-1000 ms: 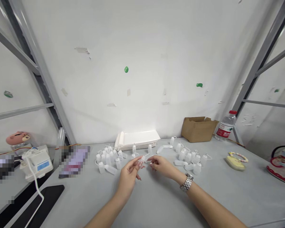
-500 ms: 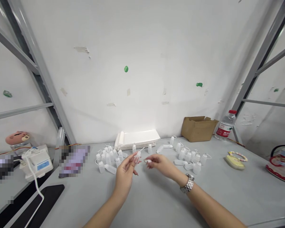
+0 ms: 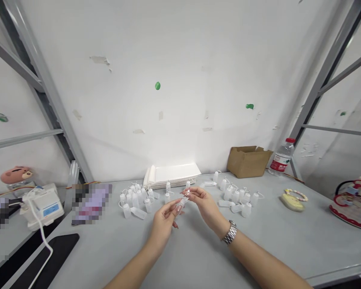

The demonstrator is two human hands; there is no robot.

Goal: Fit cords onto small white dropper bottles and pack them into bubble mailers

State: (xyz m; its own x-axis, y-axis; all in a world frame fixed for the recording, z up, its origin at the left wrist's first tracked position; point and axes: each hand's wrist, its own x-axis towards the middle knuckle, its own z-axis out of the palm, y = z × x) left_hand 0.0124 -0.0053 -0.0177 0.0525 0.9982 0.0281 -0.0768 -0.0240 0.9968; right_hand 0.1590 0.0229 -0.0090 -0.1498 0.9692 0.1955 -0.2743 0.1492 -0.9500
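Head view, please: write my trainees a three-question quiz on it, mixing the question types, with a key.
1. Pick one. The left hand holds: A) the bracelet; B) a small bottle; C) the box.
2. True or false: in this view, the box stands left of the water bottle.
3. Short answer: on which wrist is the watch?

Key: 1, B. 2, true. 3, the right.
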